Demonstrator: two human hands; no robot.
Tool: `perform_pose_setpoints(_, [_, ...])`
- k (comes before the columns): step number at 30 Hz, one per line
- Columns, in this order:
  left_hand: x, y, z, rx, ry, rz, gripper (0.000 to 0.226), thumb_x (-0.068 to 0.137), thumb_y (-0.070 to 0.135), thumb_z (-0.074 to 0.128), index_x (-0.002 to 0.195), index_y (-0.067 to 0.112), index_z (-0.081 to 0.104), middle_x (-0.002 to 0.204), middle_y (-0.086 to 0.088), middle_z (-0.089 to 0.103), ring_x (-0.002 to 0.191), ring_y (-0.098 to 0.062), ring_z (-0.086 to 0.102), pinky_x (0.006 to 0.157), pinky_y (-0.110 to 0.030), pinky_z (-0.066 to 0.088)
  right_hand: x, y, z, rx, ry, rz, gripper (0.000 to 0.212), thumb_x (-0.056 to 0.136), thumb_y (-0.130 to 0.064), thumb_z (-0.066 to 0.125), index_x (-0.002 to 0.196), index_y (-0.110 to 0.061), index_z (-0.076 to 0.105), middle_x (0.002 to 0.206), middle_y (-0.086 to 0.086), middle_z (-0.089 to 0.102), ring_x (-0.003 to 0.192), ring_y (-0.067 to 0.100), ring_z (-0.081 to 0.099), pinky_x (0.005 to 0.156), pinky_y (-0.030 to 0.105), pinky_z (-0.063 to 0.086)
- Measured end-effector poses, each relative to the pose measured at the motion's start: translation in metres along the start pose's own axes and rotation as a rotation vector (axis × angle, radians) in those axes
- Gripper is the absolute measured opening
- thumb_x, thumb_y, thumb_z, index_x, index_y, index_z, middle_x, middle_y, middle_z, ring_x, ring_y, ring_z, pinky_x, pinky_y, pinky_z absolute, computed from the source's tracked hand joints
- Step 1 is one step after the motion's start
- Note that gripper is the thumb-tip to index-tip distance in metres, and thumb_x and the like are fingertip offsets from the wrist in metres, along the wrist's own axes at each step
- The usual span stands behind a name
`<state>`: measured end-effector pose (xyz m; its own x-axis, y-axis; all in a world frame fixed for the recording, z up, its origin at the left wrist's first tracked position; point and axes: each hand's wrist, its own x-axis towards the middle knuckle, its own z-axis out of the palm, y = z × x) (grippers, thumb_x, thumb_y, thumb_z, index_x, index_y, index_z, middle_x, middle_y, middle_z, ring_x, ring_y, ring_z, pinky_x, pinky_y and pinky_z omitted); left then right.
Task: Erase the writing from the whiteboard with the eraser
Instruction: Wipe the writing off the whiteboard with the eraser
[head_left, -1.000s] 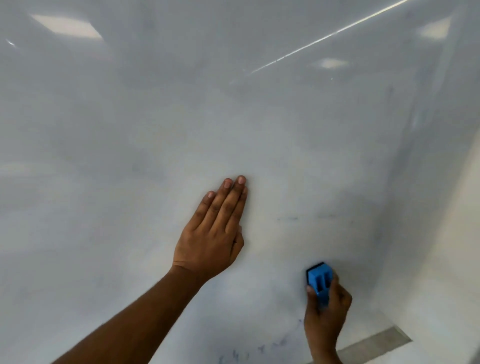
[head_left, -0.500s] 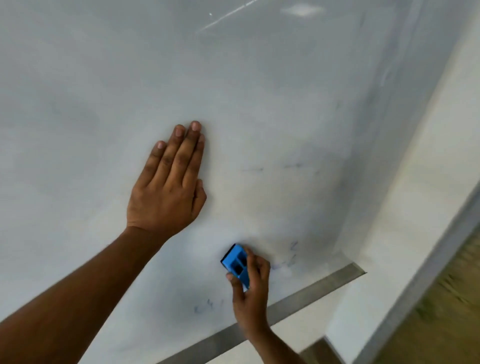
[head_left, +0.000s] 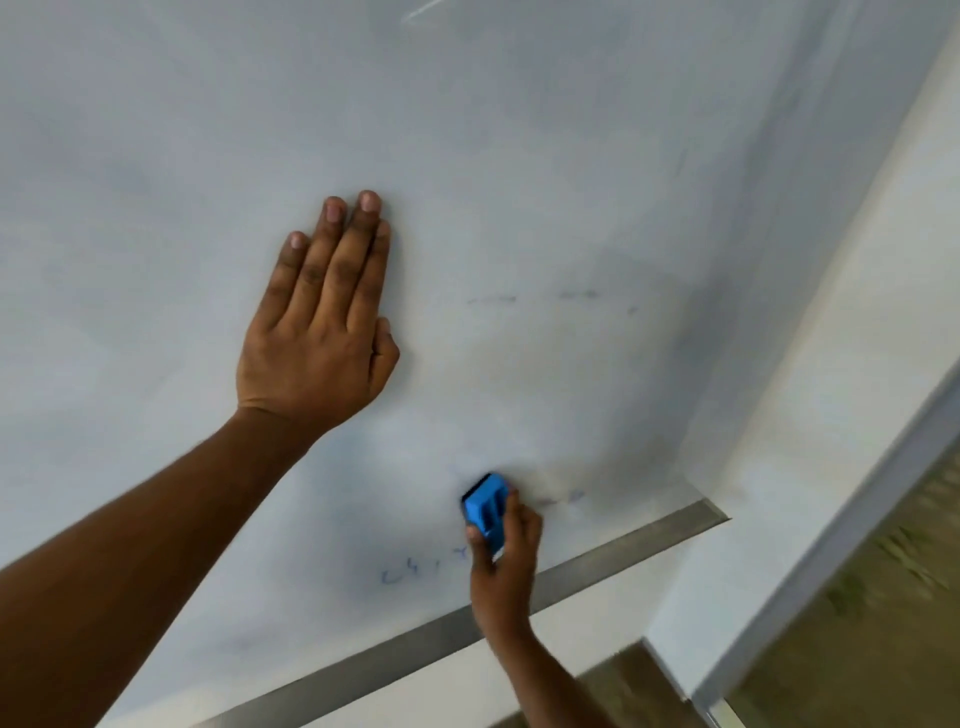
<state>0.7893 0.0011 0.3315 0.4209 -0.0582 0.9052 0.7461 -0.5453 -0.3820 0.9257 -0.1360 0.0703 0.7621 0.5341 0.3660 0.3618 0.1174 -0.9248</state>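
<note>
fingers straight and together, the left hand (head_left: 317, 332) lies flat against the whiteboard (head_left: 519, 156), palm to the surface — my guess is it braces the body, or steadies the board, while the other arm works low down. right hand (head_left: 501, 551) grips the blue eraser (head_left: 485, 506), thumb on one side and fingers curled over the other, with its pad side pressed to the board near the bottom edge, just above the metal frame strip (head_left: 597, 561). held that way, the eraser's felt meets the surface squarely, which a wipe needs.

outward from there: small blue marks (head_left: 415, 571) sit just left of and below the eraser, close to the bottom edge, not yet wiped. a smeared trace (head_left: 563, 499) lies just right of it. fainter grey dashes (head_left: 540, 298) run higher up, to the right of the flat hand. most of the board reads as hazy and already cleaned — so the job looks nearly done, with these leftovers remaining. past the board's bottom right corner a pale wall (head_left: 831, 415) shows.
</note>
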Motion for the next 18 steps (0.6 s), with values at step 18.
perform_pose_setpoints(18, [-0.109, -0.014, -0.011, 0.024, -0.099, -0.009, 0.073, 0.104, 0.028, 0.047, 0.167, -0.004, 0.03, 0.181, -0.014, 0.011, 0.168, -0.032, 0.012, 0.137, -0.046, 0.012, 0.005, 0.04, -0.022, -0.022, -0.001, 0.145, 0.062, 0.095, -0.013, 0.069, 0.151, -0.002, 0.043, 0.134, 0.013, 0.045, 0.121, 0.015, 0.054, 0.104, 0.018, 0.047])
